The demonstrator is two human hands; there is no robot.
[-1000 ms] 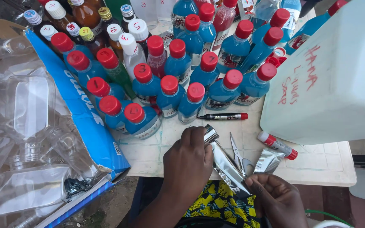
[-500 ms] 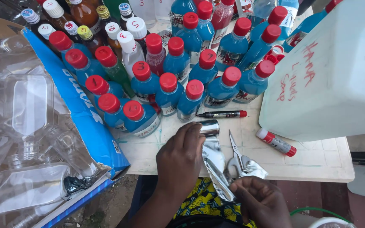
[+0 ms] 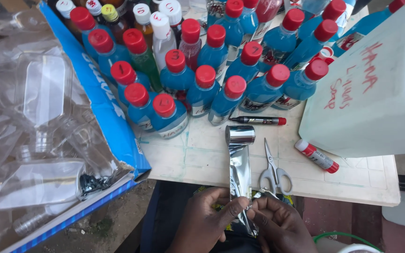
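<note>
A shiny silver foil strip (image 3: 240, 173) runs from a small roll (image 3: 240, 134) on the white table (image 3: 198, 154) down to my hands at the near edge. My left hand (image 3: 207, 218) pinches the strip's lower part between thumb and fingers. My right hand (image 3: 277, 225) pinches it from the other side, fingertips meeting the left ones. Grey-handled scissors (image 3: 272, 168) lie shut on the table just right of the strip, above my right hand.
Several blue bottles with red caps (image 3: 205, 89) crowd the table's far half. A marker (image 3: 258, 120) and a red-capped glue stick (image 3: 317, 156) lie near a large white jerrycan (image 3: 376, 89). A blue-edged box of clear empty bottles (image 3: 38, 140) stands at the left.
The strip now lies straight from the roll to the table edge. Both hands have drawn back toward me and now pinch its lower end together. The scissors lie uncovered on the table.
</note>
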